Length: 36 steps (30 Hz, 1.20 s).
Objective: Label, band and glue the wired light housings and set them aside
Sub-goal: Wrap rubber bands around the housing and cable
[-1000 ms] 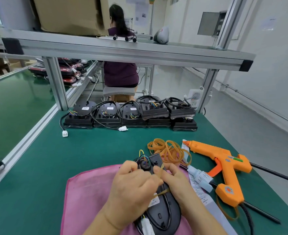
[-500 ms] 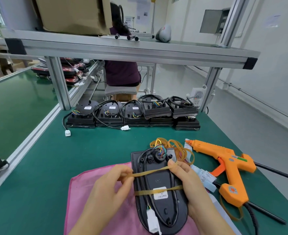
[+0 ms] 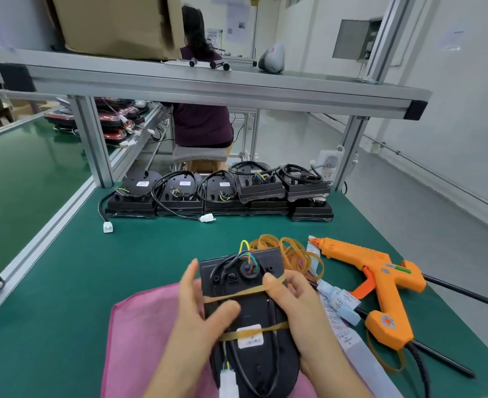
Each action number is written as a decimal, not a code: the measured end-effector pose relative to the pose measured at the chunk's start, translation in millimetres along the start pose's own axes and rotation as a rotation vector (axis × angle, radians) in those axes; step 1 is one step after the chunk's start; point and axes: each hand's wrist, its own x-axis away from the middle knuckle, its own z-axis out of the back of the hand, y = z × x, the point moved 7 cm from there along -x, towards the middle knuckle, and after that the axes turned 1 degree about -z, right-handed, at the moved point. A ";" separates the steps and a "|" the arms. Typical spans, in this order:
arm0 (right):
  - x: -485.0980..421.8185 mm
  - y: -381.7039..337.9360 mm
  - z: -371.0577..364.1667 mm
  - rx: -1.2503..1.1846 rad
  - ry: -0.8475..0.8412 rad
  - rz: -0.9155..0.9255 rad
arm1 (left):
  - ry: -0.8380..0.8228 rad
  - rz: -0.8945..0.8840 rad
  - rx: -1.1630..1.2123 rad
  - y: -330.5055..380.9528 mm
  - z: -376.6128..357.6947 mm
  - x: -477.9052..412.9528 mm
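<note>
- On the green bench [image 3: 64, 282], the row of housings [image 3: 179, 191] sits at the far edge, well apart from you. Some show white labels, but I can make out no bands. I cannot tell whether they are finished or waiting.
- The housing [image 3: 254, 311] you are working on lies back-up over the pink cloth [image 3: 145, 326]. It is black, with its square end away from you, coloured wires at the grommet and cable looped on its back.
- Your left hand [image 3: 196, 317] clasps its left edge, thumb pressing the back. Your right hand [image 3: 303, 308] curls round the right edge, thumb on the upper band [image 3: 237, 294].
- The glue gun [image 3: 380, 277] lies untouched to the right, so gluing and setting aside look still to do.
- With the lower band [image 3: 274, 326] crossing the label [image 3: 250, 338], labelling looks done and banding nearly so.
</note>
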 end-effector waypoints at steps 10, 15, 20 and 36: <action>14.0 -17.3 -9.4 0.062 0.085 0.206 | 0.057 -0.034 0.225 -4.2 -7.5 5.3; 17.5 -18.8 -10.2 0.031 0.099 0.250 | 0.099 -0.050 0.248 -5.3 1.4 7.0; 14.6 -16.6 -8.0 0.126 0.142 0.247 | 0.078 -0.058 0.223 -3.6 3.2 8.1; 22.1 10.1 -7.9 0.255 -0.210 -0.120 | -0.030 0.166 0.293 -6.1 12.7 6.6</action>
